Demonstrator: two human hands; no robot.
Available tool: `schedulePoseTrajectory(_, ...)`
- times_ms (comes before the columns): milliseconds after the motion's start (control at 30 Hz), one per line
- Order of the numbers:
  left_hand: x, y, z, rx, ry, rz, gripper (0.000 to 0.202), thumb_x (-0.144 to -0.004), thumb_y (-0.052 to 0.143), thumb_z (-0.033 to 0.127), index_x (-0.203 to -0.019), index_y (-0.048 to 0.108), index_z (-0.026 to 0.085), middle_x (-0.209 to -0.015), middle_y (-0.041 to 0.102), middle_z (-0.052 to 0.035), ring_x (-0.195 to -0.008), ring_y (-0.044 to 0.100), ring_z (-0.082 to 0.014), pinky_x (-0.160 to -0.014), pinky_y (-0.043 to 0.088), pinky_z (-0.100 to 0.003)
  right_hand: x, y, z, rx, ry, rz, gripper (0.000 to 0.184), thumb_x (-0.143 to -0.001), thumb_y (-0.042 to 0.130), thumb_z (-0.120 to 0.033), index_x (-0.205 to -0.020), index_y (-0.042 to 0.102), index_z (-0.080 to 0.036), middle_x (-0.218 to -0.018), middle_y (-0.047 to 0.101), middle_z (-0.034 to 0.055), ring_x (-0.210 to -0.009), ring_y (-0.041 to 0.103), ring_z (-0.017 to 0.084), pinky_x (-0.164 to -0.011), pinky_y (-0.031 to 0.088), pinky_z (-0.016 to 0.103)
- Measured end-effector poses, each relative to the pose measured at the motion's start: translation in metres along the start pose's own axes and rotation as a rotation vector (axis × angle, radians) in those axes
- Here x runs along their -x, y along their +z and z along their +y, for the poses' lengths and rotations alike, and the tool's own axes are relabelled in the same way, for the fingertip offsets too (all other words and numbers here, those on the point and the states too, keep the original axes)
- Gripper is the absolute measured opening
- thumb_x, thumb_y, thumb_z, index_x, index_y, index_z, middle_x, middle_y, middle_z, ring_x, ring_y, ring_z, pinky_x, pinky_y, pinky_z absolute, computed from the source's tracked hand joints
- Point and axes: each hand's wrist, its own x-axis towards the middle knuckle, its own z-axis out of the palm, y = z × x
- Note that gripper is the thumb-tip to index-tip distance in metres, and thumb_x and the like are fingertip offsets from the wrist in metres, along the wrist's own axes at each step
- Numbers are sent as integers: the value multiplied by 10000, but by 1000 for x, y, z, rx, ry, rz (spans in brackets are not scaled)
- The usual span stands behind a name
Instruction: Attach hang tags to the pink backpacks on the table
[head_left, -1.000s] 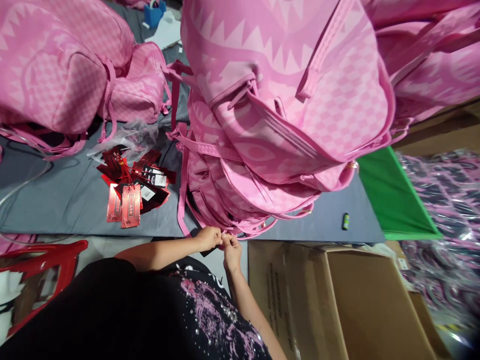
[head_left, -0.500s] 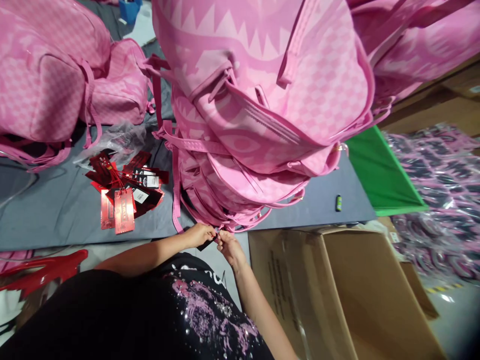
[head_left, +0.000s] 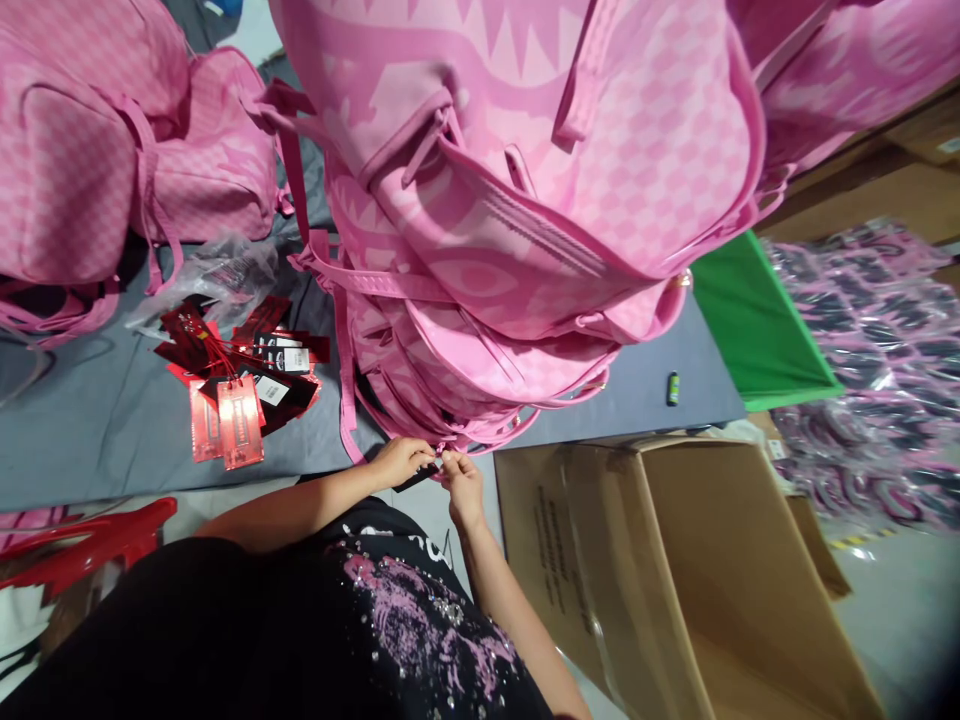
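A tall stack of pink patterned backpacks rests on a grey table, leaning toward me. My left hand and my right hand meet at the table's near edge, under the lowest bag. Both are pinched closed on a small part of that bag, seemingly a zipper pull or strap end, with a dark tag hanging between them. What exactly the fingers grip is too small to make out.
A pile of red and black hang tags lies left on the table beside a clear plastic bag. More pink backpacks sit far left. An open cardboard box stands right of me, a small green object on the table, a red chair.
My hands stay pinched together at the bottom bag with only small finger shifts. The view has drifted, so everything sits slightly further left and higher.
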Motion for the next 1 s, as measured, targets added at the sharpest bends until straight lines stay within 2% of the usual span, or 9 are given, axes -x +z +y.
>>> schedulePoseTrajectory(133, 3, -5, 5, -96, -50, 9, 230, -835, 503, 316, -844, 703, 203, -735, 689, 13, -677, 578, -123, -634, 383, -214, -2, 9, 10, 20, -102, 52, 365, -653, 714, -505, -704, 575, -171, -594, 526, -34, -533, 420, 96, -509, 362, 233)
schedulePoseTrajectory(367, 4, -8, 16, -163, -105, -6, 217, -818, 507, 294, -802, 704, 204, -669, 665, 14, -654, 575, -131, -597, 353, -216, -7, 9, 19, 57, -146, 23, 351, -682, 696, -493, -712, 607, -155, -617, 551, -15, -576, 460, 115, -554, 392, 251)
schedulePoseTrajectory(533, 1, -3, 12, -161, -145, -13, 175, -811, 530, 288, -843, 682, 207, -719, 678, 23, -654, 577, -115, -585, 359, -200, -8, 8, 20, 91, -177, 20, 356, -671, 700, -502, -705, 614, -159, -624, 580, -6, -583, 479, 125, -568, 399, 260)
schedulePoseTrajectory(733, -6, 0, 6, -184, -200, -20, 131, -740, 645, 300, -816, 663, 196, -673, 647, 37, -593, 537, -97, -557, 334, -195, -7, 8, 18, 137, -212, 22, 339, -673, 692, -488, -671, 619, -157, -612, 567, -8, -572, 470, 122, -579, 388, 265)
schedulePoseTrajectory(1000, -9, 3, 5, -207, -231, 23, 106, -720, 658, 295, -705, 648, 191, -642, 635, 23, -643, 570, -121, -634, 384, -220, -8, 10, 20, 155, -219, 31, 327, -682, 688, -475, -656, 603, -160, -588, 549, -12, -548, 461, 120, -554, 384, 259)
